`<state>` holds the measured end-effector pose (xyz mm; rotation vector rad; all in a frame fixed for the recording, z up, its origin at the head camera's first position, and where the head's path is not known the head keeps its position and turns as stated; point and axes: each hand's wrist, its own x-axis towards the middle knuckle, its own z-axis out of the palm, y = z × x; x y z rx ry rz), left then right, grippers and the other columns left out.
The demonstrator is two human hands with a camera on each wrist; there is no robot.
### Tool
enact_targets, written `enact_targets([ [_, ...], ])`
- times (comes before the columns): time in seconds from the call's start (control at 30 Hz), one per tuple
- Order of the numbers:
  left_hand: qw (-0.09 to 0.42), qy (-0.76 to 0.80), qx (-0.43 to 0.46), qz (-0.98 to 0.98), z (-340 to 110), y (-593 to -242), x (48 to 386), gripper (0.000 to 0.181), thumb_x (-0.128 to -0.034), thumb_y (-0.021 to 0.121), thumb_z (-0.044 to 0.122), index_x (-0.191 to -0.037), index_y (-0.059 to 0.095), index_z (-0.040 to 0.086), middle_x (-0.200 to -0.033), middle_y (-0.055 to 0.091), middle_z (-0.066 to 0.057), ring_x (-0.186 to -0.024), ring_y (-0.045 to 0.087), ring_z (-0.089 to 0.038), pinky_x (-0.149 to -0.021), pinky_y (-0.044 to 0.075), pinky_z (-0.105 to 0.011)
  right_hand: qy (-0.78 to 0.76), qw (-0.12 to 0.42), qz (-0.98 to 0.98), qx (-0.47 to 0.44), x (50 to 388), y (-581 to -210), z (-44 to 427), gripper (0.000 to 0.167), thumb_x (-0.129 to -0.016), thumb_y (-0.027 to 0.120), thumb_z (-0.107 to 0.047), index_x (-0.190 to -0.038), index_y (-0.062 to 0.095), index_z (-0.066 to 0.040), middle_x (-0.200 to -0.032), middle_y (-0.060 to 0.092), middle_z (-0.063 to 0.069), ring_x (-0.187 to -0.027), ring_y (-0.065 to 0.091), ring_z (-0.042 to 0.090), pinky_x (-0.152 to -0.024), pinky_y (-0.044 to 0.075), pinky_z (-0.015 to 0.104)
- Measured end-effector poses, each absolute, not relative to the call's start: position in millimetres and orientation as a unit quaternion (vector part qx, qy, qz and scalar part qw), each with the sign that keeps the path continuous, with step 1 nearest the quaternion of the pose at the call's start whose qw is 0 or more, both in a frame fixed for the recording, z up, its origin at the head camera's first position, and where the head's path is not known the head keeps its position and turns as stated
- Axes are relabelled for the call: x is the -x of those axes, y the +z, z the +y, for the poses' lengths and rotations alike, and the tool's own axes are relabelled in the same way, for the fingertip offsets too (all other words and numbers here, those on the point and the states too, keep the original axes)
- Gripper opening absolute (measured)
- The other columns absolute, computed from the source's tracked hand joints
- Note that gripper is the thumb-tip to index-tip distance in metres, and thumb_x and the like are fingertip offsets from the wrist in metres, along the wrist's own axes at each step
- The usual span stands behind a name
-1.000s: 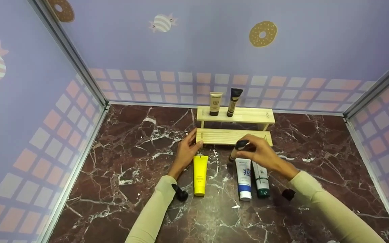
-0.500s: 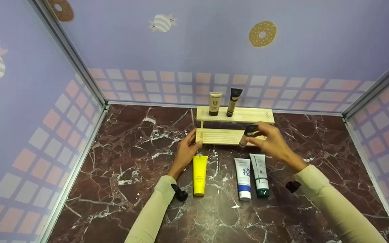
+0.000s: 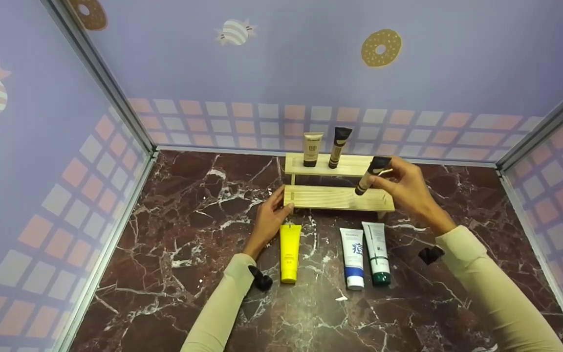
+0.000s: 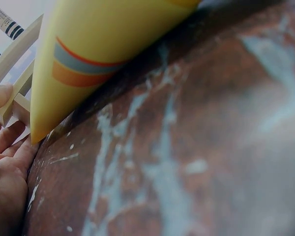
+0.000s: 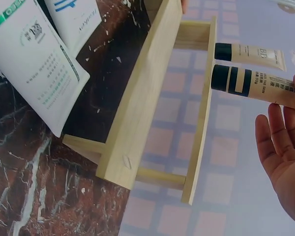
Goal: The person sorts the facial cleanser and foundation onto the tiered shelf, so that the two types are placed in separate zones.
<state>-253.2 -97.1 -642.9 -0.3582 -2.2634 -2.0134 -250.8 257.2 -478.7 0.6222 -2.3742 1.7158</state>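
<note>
My right hand [image 3: 411,188] pinches a beige tube with a black crimped end and black cap [image 3: 370,177] between thumb and fingers. The tube tilts cap down above the right part of the two-tier wooden rack [image 3: 330,196]; in the right wrist view, the printed tube [image 5: 265,87] shows its striped cap. My left hand [image 3: 268,222] grips the left end of the rack's lower tier, thumb at the front. On the upper tier stand a small beige BB tube [image 3: 312,149] and a slim black-and-gold tube [image 3: 338,148], both on their caps.
A yellow tube [image 3: 289,254] lies on the marbled tabletop [image 3: 203,293] near my left wrist. To the right lie a white-and-blue tube [image 3: 353,259] and a white-and-green tube [image 3: 377,252]. Patterned walls [image 3: 306,63] enclose the back and sides.
My right hand has lifted the beige-and-black tube from beside the white tubes, moving it up, back and rightward over the rack. The left hand stays at the rack's left end.
</note>
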Motion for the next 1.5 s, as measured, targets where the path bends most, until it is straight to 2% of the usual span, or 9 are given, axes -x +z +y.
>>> enact_targets([
  [0.17,0.04,-0.665,0.128,-0.734,-97.5,-642.0,252.3,0.069,-0.1078,0.074,0.013,-0.166,0.042,-0.006,-0.163,0.052,-0.025,-0.15,0.054,-0.038,-0.12,0.051,-0.047,0.561,0.077,-0.808,-0.163,256.0,-476.6,259.0,0.024,-0.096,0.087,-0.005,-0.116,0.077,0.002,-0.113,0.077,0.017,-0.098,0.076,0.037,-0.081,0.067,0.029],
  [0.4,0.037,-0.665,0.129,-0.735,-98.7,-641.5,253.3,0.07,-0.1082,0.073,0.013,-0.167,0.04,-0.006,-0.163,0.05,-0.025,-0.151,0.052,-0.038,-0.119,0.051,-0.048,0.544,0.079,-0.822,-0.147,255.4,-464.5,255.7,0.024,-0.098,0.079,0.004,-0.119,0.072,0.011,-0.115,0.074,0.024,-0.101,0.073,0.036,-0.078,0.062,0.023],
  [0.6,0.036,-0.662,0.122,-0.739,-97.2,-641.2,254.2,0.07,-0.1079,0.074,0.013,-0.167,0.041,-0.006,-0.163,0.051,-0.025,-0.151,0.052,-0.037,-0.12,0.05,-0.046,0.543,0.08,-0.823,-0.15,268.6,-473.6,267.3,0.028,-0.099,0.082,-0.004,-0.123,0.072,0.006,-0.116,0.076,0.02,-0.092,0.075,0.024,-0.072,0.065,0.025],
  [0.73,0.039,-0.664,0.118,-0.737,-96.8,-642.4,254.9,0.069,-0.1071,0.075,0.012,-0.166,0.042,-0.006,-0.162,0.052,-0.025,-0.151,0.053,-0.037,-0.121,0.049,-0.046,0.539,0.081,-0.827,-0.139,272.6,-472.7,269.9,0.03,-0.098,0.084,-0.007,-0.124,0.073,0.005,-0.115,0.076,0.02,-0.089,0.076,0.025,-0.067,0.066,0.027],
  [0.97,0.045,-0.663,0.116,-0.738,-96.8,-642.2,254.7,0.069,-0.1063,0.076,0.013,-0.165,0.045,-0.005,-0.161,0.054,-0.025,-0.15,0.053,-0.038,-0.121,0.049,-0.049,0.532,0.086,-0.832,-0.128,277.2,-470.9,270.8,0.029,-0.097,0.086,-0.01,-0.121,0.075,0.003,-0.115,0.078,0.017,-0.093,0.078,0.022,-0.083,0.064,0.021],
  [1.17,0.042,-0.661,0.118,-0.74,-97.3,-641.2,253.3,0.068,-0.1074,0.074,0.012,-0.166,0.043,-0.005,-0.162,0.052,-0.025,-0.15,0.054,-0.038,-0.121,0.049,-0.048,0.528,0.099,-0.833,-0.134,284.1,-470.3,270.6,0.027,-0.097,0.085,-0.006,-0.118,0.075,0.006,-0.115,0.077,0.017,-0.099,0.077,0.024,-0.091,0.062,0.02],
  [1.5,0.044,-0.659,0.121,-0.741,-97.3,-641.2,253.7,0.068,-0.1072,0.074,0.011,-0.165,0.043,-0.006,-0.163,0.052,-0.025,-0.15,0.053,-0.039,-0.12,0.05,-0.047,0.528,0.099,-0.833,-0.13,297.1,-469.5,269.1,0.029,-0.097,0.085,-0.005,-0.122,0.075,0.007,-0.118,0.078,0.023,-0.099,0.075,0.017,-0.091,0.061,0.018],
])
